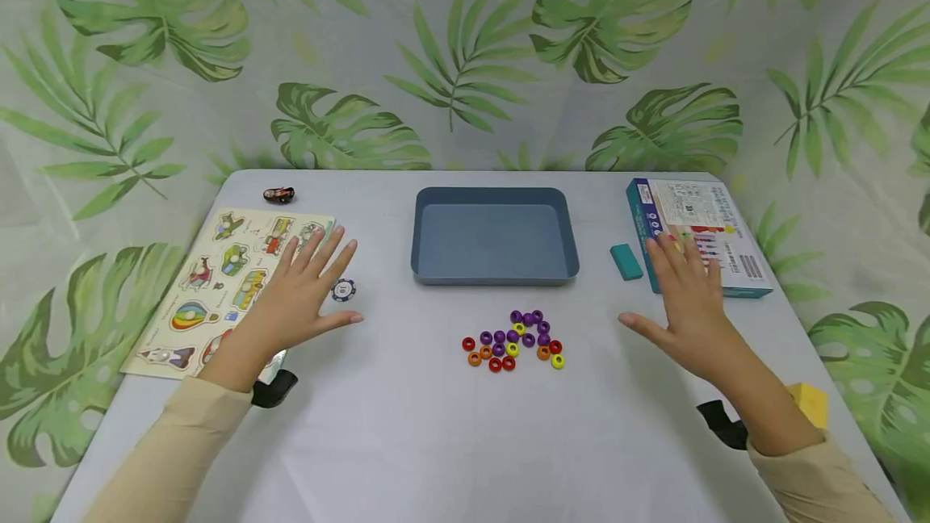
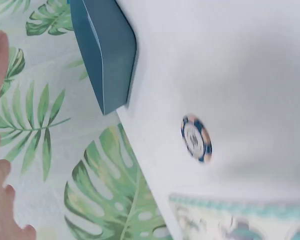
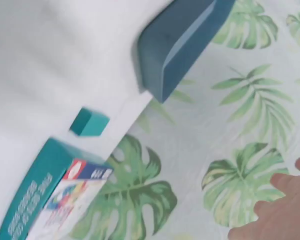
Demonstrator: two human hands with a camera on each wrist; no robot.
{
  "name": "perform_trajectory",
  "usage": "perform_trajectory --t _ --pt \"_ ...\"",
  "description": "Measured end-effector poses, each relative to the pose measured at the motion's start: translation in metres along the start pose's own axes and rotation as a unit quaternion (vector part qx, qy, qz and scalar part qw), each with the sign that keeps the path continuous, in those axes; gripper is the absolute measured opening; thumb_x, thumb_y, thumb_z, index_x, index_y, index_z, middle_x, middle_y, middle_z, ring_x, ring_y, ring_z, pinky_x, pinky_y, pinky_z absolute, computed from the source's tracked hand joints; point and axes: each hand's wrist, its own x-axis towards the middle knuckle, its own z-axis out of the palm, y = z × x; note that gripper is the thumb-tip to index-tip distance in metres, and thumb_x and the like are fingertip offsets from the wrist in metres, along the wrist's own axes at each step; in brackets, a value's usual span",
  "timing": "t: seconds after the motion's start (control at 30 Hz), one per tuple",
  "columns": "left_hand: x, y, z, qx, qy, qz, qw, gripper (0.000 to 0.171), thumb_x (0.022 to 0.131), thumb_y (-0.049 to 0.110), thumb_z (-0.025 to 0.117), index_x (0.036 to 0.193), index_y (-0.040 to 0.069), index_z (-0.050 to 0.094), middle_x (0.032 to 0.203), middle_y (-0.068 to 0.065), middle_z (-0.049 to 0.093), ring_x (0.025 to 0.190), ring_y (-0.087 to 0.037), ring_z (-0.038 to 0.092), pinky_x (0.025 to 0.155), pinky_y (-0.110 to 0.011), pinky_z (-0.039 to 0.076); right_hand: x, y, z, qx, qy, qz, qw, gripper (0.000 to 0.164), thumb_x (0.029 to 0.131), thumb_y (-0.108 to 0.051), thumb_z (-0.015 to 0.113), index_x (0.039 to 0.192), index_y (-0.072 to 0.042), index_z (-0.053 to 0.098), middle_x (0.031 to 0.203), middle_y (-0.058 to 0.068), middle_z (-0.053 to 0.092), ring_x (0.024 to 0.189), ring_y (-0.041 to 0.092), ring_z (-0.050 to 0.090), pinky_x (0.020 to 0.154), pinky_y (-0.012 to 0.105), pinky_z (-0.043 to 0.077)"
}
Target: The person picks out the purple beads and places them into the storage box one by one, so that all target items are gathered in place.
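Observation:
My left hand (image 1: 296, 301) is raised with fingers spread, over the right side of a picture puzzle board (image 1: 211, 285). Just right of its fingers lies a poker chip (image 1: 344, 290), seen also in the left wrist view. My right hand (image 1: 686, 321) is held up with its fingers spread too, overlapping the near left part of a boxed game (image 1: 708, 232). A teal block (image 1: 626, 262) lies beside that box. Between the hands is a loose cluster of purple, red, orange and yellow beads (image 1: 513, 336). Both hands hold nothing.
A blue-grey tray (image 1: 496, 277) stands at the back middle of the white table (image 1: 465, 442), behind the beads. At the back left sits a small dark toy car (image 1: 279, 195). A yellow block (image 1: 809, 404) shows partly behind the right forearm. Leaf-print cloth surrounds the table.

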Motion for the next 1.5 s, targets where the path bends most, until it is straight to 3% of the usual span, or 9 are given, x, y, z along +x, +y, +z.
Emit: perform_trajectory --t 0.1,0.2,0.37,0.53,0.67,0.83,0.97,1.27,1.5 --pt "0.012 0.006 0.011 -0.038 0.034 0.010 0.9986 0.093 0.067 0.065 0.043 0.134 0.012 0.007 0.138 -0.008 0.002 0.123 -0.026 0.004 0.100 -0.045 0.003 0.005 -0.008 0.006 0.074 0.010 -0.009 0.997 0.088 0.073 -0.042 0.058 0.134 -0.016 0.000 0.138 0.004 -0.002 0.122 0.024 -0.010 0.097 0.048 -0.010" --pt "0.026 0.014 0.024 -0.087 0.076 0.008 0.9932 0.093 0.068 0.060 0.049 0.133 0.006 0.011 0.138 -0.008 0.006 0.122 -0.026 0.010 0.100 -0.041 0.008 0.010 -0.016 0.016 0.159 0.015 0.006 0.987 0.083 0.074 -0.035 0.059 0.134 -0.024 0.003 0.138 -0.002 0.003 0.123 0.019 -0.002 0.098 0.049 0.004" --pt "0.047 0.028 0.050 -0.182 0.114 -0.037 0.9760 0.093 0.068 0.055 0.054 0.134 0.010 0.008 0.137 -0.003 0.009 0.123 -0.021 0.012 0.101 -0.033 0.014 0.019 -0.023 0.046 0.265 0.049 0.024 0.963 0.072 0.072 -0.025 0.063 0.131 -0.026 0.022 0.133 -0.005 0.022 0.120 0.016 0.021 0.094 0.045 0.026" --pt "0.063 0.043 0.077 -0.280 0.093 -0.120 0.9480 0.090 0.068 0.053 0.054 0.134 0.015 0.007 0.137 -0.002 0.010 0.122 -0.014 0.011 0.100 -0.031 0.016 0.021 -0.023 0.086 0.344 0.069 0.015 0.936 0.057 0.072 -0.018 0.063 0.124 -0.017 0.038 0.124 0.000 0.039 0.110 0.014 0.037 0.090 0.030 0.035" --pt "0.074 0.053 0.097 -0.336 0.062 -0.179 0.9224 0.090 0.068 0.052 0.053 0.134 0.010 0.009 0.137 -0.005 0.011 0.123 -0.013 0.009 0.100 -0.031 0.015 0.020 -0.028 0.105 0.409 0.044 0.015 0.912 0.046 0.075 -0.012 0.059 0.118 -0.004 0.044 0.117 0.011 0.044 0.105 0.020 0.042 0.086 0.034 0.039" --pt "0.082 0.061 0.114 -0.374 0.052 -0.209 0.9022 0.089 0.068 0.049 0.055 0.132 0.004 0.013 0.135 -0.011 0.015 0.122 -0.018 0.013 0.100 -0.033 0.018 0.020 -0.041 0.105 0.452 -0.019 0.064 0.890 0.036 0.077 0.000 0.055 0.112 0.005 0.047 0.110 0.021 0.047 0.097 0.034 0.045 0.080 0.031 0.044" --pt "0.083 0.065 0.117 -0.401 0.057 -0.227 0.8860 0.087 0.068 0.046 0.057 0.132 0.003 0.017 0.134 -0.012 0.019 0.121 -0.019 0.017 0.098 -0.031 0.023 0.020 -0.035 0.116 0.463 -0.058 0.102 0.879 0.031 0.078 -0.003 0.055 0.109 0.003 0.050 0.105 0.020 0.051 0.090 0.031 0.051 0.074 0.023 0.047" --pt "0.083 0.064 0.120 -0.459 0.068 -0.242 0.8521 0.085 0.067 0.042 0.061 0.131 0.005 0.020 0.134 -0.007 0.020 0.119 -0.016 0.023 0.094 -0.024 0.030 0.020 -0.018 0.142 0.399 -0.071 0.098 0.909 0.020 0.078 -0.016 0.057 0.098 -0.010 0.059 0.093 0.002 0.058 0.079 0.013 0.055 0.068 0.022 0.048" --pt "0.082 0.064 0.121 -0.478 0.075 -0.246 0.8397 0.083 0.067 0.041 0.061 0.131 0.008 0.021 0.134 -0.005 0.020 0.119 -0.015 0.023 0.094 -0.022 0.029 0.021 -0.019 0.146 0.348 -0.066 0.077 0.932 0.019 0.077 -0.018 0.059 0.096 -0.015 0.060 0.092 -0.003 0.058 0.075 0.010 0.053 0.064 0.022 0.048"
